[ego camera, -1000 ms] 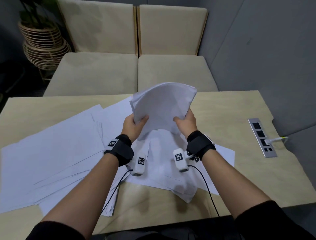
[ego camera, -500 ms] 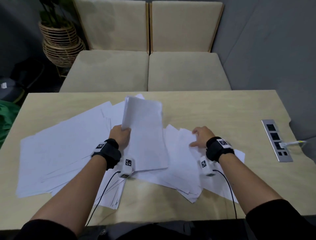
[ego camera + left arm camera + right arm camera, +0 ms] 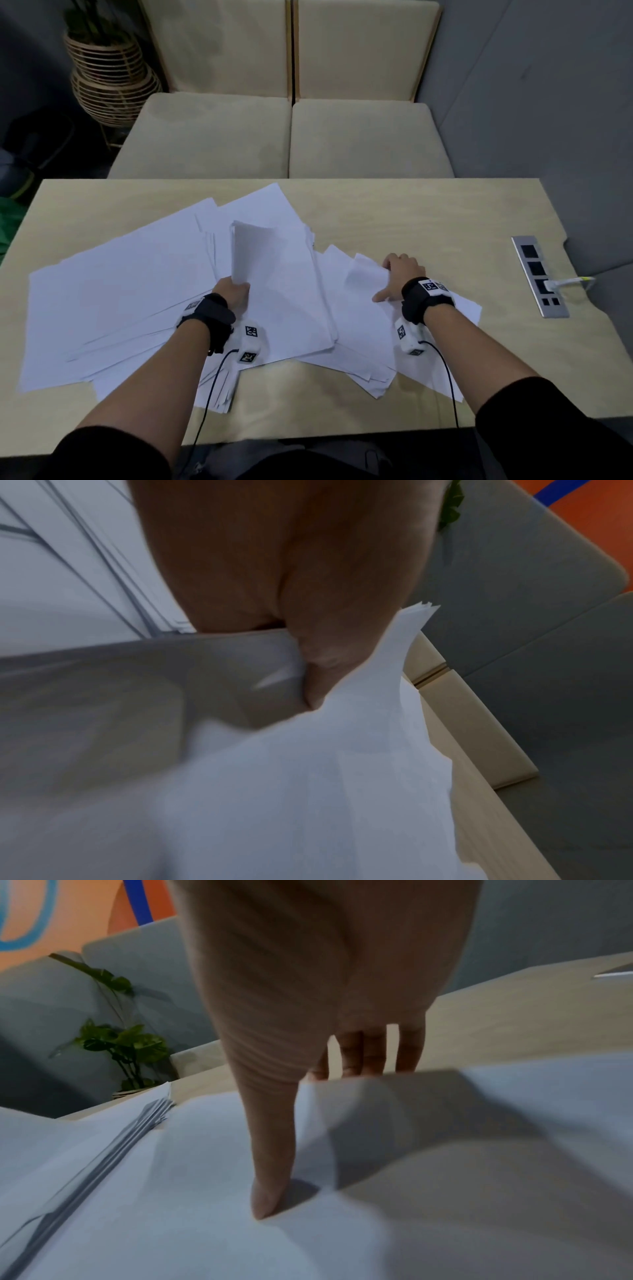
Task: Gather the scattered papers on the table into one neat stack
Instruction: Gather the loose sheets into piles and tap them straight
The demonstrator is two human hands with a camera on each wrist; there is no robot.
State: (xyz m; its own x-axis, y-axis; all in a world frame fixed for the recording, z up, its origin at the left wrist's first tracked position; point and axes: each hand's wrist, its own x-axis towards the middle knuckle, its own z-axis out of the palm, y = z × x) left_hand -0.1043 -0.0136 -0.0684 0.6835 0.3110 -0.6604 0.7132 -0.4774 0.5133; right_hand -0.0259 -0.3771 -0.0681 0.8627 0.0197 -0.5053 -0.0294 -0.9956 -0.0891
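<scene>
White papers lie scattered across the wooden table (image 3: 411,212). A broad spread of sheets (image 3: 120,291) covers its left half. My left hand (image 3: 234,291) grips the near left edge of a gathered bundle (image 3: 284,291), which lies on the pile with its left edge curled up. In the left wrist view the left hand (image 3: 308,615) pinches that bundle (image 3: 342,777). My right hand (image 3: 399,274) is on the loose pile (image 3: 359,342) at the right. Its fingers hook over the far edge of a lifted sheet (image 3: 363,277). In the right wrist view the thumb (image 3: 270,1177) presses the paper and the sheet (image 3: 445,1110) rises before the fingers.
A metal socket strip (image 3: 539,275) with a white cable (image 3: 572,281) plugged in is set into the table's right side. A beige bench (image 3: 291,137) stands beyond the far edge. A wicker planter (image 3: 109,78) stands at the back left. Black wrist-camera cables hang over the front edge.
Both hands held the bundle up a second ago. The right hand let go and moved right onto the loose sheets, where it now lifts one. The left hand lowered the bundle onto the pile.
</scene>
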